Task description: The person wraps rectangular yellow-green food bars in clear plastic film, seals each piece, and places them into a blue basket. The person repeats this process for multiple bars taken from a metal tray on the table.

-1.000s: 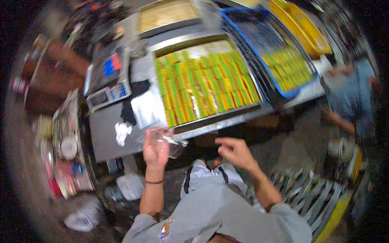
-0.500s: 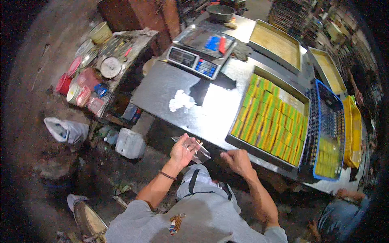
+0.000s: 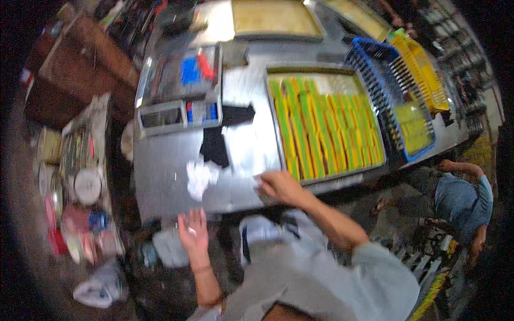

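My left hand (image 3: 194, 235) is raised at the table's front edge, palm up with the fingers stretched out. A small pale glint shows on its palm; I cannot make out its source. My right hand (image 3: 279, 187) is blurred, fingers curled together over the front edge of the metal table (image 3: 243, 184), left of the tray's near corner. Whatever it may hold is hidden. Beside it, a shallow metal tray (image 3: 274, 136) contains rows of green-and-yellow striped pieces (image 3: 326, 134). A white crumpled patch (image 3: 201, 179) lies on the tabletop between my hands.
A weighing scale (image 3: 179, 85) bears blue and red items at the table's left. Blue (image 3: 375, 51) and yellow (image 3: 423, 69) crates stand right of the tray. Another tray (image 3: 276, 18) lies at the back. Tubs (image 3: 88, 184) crowd a side bench. Another person (image 3: 458, 200) is at the right.
The view has turned, shifting the table leftward. The clear plastic piece in my left hand earlier is no longer plainly visible, and that hand's fingers are spread. My right hand has reached the table edge.
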### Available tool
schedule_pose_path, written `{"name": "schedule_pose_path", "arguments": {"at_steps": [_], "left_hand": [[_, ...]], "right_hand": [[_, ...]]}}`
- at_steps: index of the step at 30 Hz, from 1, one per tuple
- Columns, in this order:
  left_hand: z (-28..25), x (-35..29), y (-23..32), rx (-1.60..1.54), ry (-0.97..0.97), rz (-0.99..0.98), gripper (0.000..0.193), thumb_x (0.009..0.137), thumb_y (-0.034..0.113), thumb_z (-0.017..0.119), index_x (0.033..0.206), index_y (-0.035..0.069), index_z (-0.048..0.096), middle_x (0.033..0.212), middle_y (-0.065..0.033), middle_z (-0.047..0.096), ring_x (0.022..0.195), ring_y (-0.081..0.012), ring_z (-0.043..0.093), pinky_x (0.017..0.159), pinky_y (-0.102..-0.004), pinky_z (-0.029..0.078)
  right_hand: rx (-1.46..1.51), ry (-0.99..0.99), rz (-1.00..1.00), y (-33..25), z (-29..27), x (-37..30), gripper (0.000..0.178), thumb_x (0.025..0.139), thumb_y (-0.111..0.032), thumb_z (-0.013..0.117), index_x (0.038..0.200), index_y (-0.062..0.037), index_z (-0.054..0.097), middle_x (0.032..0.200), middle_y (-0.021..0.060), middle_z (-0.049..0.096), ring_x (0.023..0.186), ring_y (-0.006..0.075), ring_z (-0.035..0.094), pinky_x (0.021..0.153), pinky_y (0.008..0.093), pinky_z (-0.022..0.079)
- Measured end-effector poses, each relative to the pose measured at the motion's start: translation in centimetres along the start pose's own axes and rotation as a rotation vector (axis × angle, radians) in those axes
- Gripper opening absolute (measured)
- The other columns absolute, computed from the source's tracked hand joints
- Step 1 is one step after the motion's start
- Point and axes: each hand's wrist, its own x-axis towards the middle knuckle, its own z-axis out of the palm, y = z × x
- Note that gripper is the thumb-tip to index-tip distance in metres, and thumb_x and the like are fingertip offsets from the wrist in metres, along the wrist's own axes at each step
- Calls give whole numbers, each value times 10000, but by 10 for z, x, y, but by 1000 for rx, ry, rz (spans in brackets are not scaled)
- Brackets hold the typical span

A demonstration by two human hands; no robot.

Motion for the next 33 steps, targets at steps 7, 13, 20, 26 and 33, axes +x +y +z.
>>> {"name": "schedule_pose_path", "arguments": {"at_steps": [7, 13, 20, 26, 33], "left_hand": [[41, 30, -26, 142, -518, -265, 185, 1058, 307, 557, 1046, 137, 630, 1117, -114, 706, 1129, -306, 640, 1112, -545, 437], [60, 31, 0, 258, -506, -141, 174, 1035, 312, 605, 1038, 138, 616, 1104, -100, 709, 1087, -311, 656, 1076, -537, 480], [51, 2, 8, 215, -335, -28, 175, 1015, 324, 643, 1005, 149, 636, 1081, -90, 692, 1060, -285, 656, 1058, -520, 500], [56, -10, -3, 201, -328, -5, 178, 1013, 317, 648, 1001, 139, 637, 1067, -89, 673, 1035, -286, 650, 1059, -519, 500], [61, -13, -8, 188, -444, -46, 176, 1035, 310, 607, 1006, 142, 650, 1095, -119, 712, 1082, -302, 660, 1091, -529, 475]], "right_hand": [[-247, 689, 296, 135, -151, 69, 408, 917, -235, 691, 1272, -38, 651, 967, 192, 737, 861, 318, 723, 779, 425, 560], [-269, 374, 467, 236, -225, 155, 724, 833, -402, 781, 1464, -131, 551, 1313, 179, 675, 1184, 349, 664, 990, 446, 531], [-233, 16, 510, 238, -233, 180, 898, 720, -422, 831, 1499, -123, 500, 1374, 244, 623, 1202, 387, 648, 1029, 451, 524], [-149, 152, 605, 274, -230, 179, 934, 639, -328, 839, 1447, 9, 512, 1363, 243, 631, 1230, 372, 634, 1023, 442, 529], [802, 294, 517, 242, -280, 115, 634, 766, -193, 726, 1379, -91, 597, 1130, 57, 693, 925, 201, 670, 807, 374, 568]]}}
